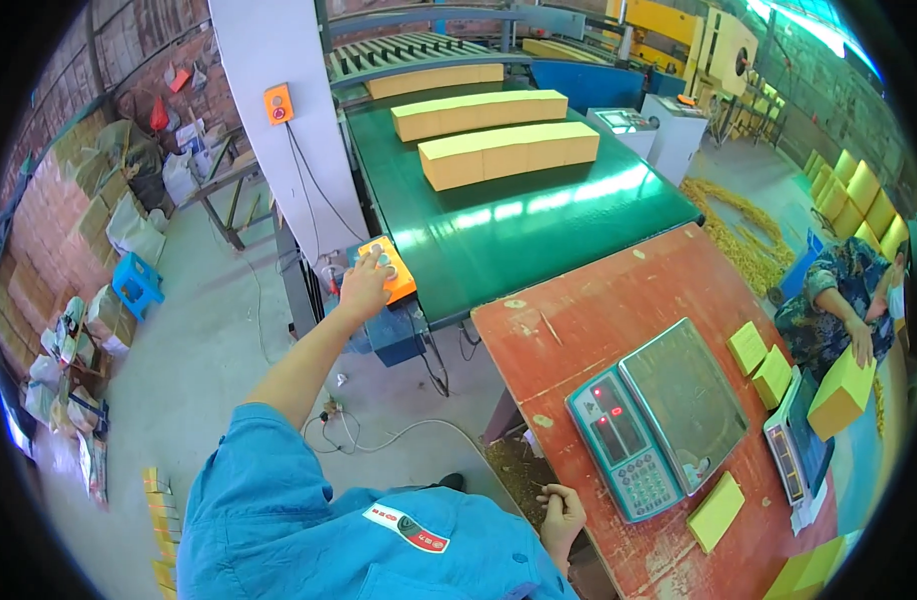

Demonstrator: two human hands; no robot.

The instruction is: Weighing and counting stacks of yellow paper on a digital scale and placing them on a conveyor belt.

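My left arm reaches forward, and my left hand [365, 287] rests on an orange control box [403, 284] with round buttons, fingers stretched over them. The box stands at the near left corner of a green conveyor belt [499, 245]. On the belt lie long rows of yellow paper blocks, the nearest row [514, 155] about midway along it. My right hand [562, 520] hangs low beside the red wooden table [569, 330]. Its fingers are curled with the tips together; whatever they pinch, if anything, is too small to name.
On the table stand a teal scale [629, 440] and several yellow paper stacks [717, 512]. At the right a co-worker [829, 300] rests a hand on a yellow block [844, 395] on a second scale [787, 460]. Cables [409, 430] trail over the floor. A white pillar [284, 150] rises left of the belt.
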